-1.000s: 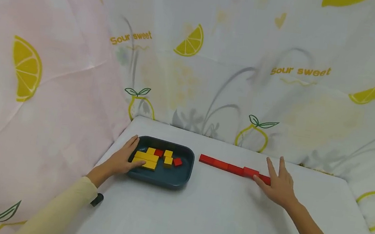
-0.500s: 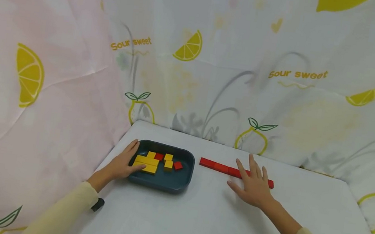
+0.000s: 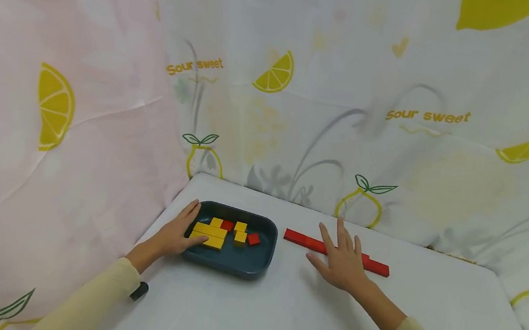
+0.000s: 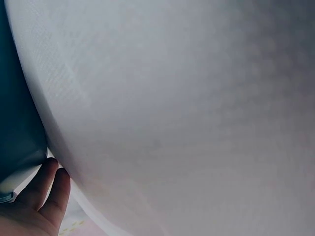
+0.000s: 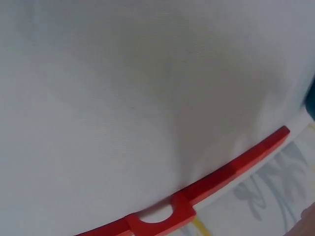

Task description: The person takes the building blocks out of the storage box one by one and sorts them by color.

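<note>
In the head view a dark blue-green tray (image 3: 240,271) sits on the left of the table. My left hand (image 3: 172,235) grips its left rim, thumb inside over long yellow blocks (image 3: 210,230), fingers outside. Several small yellow cubes (image 3: 240,238) and red blocks (image 3: 253,239) also lie in the tray. To the right, a line of red blocks (image 3: 302,239) stretches across the table. My right hand (image 3: 343,262), fingers spread, hovers over its middle and hides part of it. The right wrist view reveals a red arch block (image 5: 183,216) with a half-round cutout within that line.
The table (image 3: 303,326) has a white cover. Behind it hangs a lemon-patterned cloth (image 3: 332,107), and a pinkish cloth (image 3: 113,128) closes off the left side, near my left forearm.
My right hand has moved left along the red line, off its right part, fingers spread. The left hand keeps its grip on the tray. The head view has shifted slightly.
</note>
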Available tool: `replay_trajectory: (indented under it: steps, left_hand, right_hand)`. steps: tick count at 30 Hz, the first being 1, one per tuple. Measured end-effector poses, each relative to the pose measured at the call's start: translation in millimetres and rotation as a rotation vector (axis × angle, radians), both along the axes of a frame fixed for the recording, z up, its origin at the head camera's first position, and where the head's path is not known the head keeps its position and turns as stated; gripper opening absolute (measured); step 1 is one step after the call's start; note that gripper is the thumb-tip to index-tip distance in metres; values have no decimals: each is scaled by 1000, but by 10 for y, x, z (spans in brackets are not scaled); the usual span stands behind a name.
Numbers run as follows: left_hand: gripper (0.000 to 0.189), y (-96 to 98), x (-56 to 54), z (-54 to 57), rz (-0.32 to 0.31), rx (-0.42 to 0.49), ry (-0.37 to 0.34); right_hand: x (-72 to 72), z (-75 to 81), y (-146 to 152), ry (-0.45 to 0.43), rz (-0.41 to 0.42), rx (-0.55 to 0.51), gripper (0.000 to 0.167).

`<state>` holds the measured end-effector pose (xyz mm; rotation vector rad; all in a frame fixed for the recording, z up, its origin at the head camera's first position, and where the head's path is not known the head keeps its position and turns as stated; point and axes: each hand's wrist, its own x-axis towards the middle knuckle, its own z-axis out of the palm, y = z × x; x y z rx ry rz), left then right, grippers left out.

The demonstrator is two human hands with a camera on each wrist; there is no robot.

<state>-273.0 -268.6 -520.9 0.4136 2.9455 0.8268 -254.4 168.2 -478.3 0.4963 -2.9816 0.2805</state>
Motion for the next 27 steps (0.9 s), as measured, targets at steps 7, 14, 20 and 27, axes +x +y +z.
replay_trajectory:
  steps: [7, 14, 20, 27]
  left_hand:
    - [102, 35, 3, 0, -4, 10, 12]
    - [102, -27, 23, -33, 10, -5, -5]
    - [102, -69, 29, -30, 9, -5, 8]
    - [103, -37, 4, -13, 10, -5, -5]
  right_hand:
    - [-41, 77, -363, 25, 54, -63, 83]
    - [-40, 101, -772, 37, 137, -83, 82]
    - [-17, 90, -1109, 28, 210, -138, 83]
    - [-24, -9, -1382, -53, 223, -250, 86]
